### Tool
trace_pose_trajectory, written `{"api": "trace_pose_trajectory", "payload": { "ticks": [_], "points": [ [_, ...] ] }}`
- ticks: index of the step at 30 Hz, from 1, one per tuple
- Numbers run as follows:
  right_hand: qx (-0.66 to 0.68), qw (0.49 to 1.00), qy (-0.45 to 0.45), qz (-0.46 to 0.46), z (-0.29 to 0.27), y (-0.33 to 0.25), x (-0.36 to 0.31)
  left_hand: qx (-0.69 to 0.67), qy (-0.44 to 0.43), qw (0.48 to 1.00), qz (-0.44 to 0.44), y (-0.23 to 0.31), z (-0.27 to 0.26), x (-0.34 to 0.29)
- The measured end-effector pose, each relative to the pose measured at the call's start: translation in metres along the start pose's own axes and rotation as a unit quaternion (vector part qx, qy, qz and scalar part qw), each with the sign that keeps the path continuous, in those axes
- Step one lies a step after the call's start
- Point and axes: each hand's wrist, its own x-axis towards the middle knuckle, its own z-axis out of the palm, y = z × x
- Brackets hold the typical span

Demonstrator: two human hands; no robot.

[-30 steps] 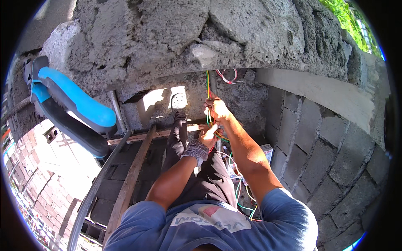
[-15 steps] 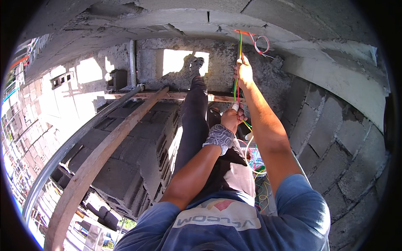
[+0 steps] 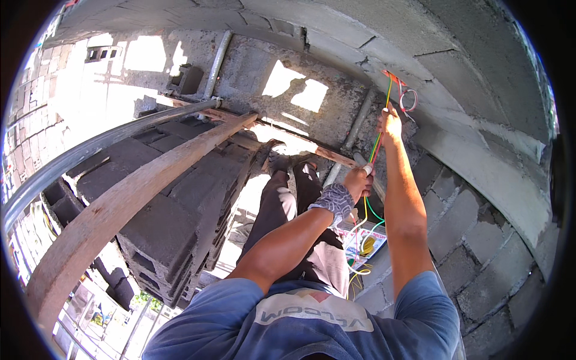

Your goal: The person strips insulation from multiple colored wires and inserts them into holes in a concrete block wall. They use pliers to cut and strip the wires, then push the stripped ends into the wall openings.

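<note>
coloured wires (image 3: 376,147) held in line below an orange-edged opening (image 3: 393,77)

the coloured wires, in green, yellow and red, come down from the orange-edged opening in the concrete wall (image 3: 456,66) and pass through both hands of the person. the right hand (image 3: 391,123) is the upper one; its fingers are pressed together and pinch the wires. the left hand (image 3: 359,182), lower and nearer to the body, is curled closed around the same wires; at its wrist is a patterned grey cuff (image 3: 337,203). a small pale coil (image 3: 408,101) hangs just beside the opening.

under the left hand, the loose ends fall toward a printed box (image 3: 350,239), near the right leg. yellow and green wire is seen there, but i cannot tell if it lies inside the box or only over it. on the left, hollow blocks (image 3: 162,222) are stacked beneath a wooden beam (image 3: 144,195) and a metal pipe (image 3: 114,139).
</note>
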Motion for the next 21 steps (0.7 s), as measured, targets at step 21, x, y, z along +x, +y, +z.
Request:
{"api": "trace_pose_trajectory", "payload": {
  "ticks": [21],
  "points": [
    [-0.421, 0.901, 0.079, -0.075, -0.001, -0.015, 0.019, -0.026, -0.062, 0.997, -0.047, 0.041, 0.046, -0.025]
  ]
}}
